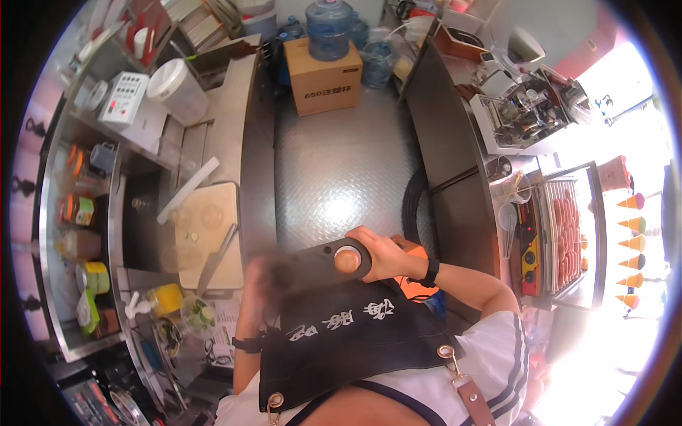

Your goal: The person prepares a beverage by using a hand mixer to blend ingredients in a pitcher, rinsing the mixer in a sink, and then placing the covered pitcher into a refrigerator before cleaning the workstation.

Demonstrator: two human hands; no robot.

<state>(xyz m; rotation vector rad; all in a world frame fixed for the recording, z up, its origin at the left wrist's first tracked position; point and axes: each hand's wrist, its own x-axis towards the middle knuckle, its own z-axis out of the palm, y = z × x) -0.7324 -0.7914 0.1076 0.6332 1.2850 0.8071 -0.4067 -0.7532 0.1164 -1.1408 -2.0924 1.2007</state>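
In front of my apron, my right hand (383,255) grips one end of a long dark grey piece (309,264) with a flat face and a small hole. A round orange-brown top with a pale rim (348,260) shows at that same end, close to my fingers; I cannot tell what it is. My left hand (257,284) is at the other end of the dark piece. Motion smears it, so its fingers and whether it touches the piece cannot be made out. Behind my right wrist hangs something orange and black (415,284), partly covered.
On the left counter lie a cutting board (227,199), a knife (217,260) and a white bar (188,192). A cardboard box (323,85) with a water jug (329,32) stands at the far end of the floor. To my right is a sausage grill (565,238).
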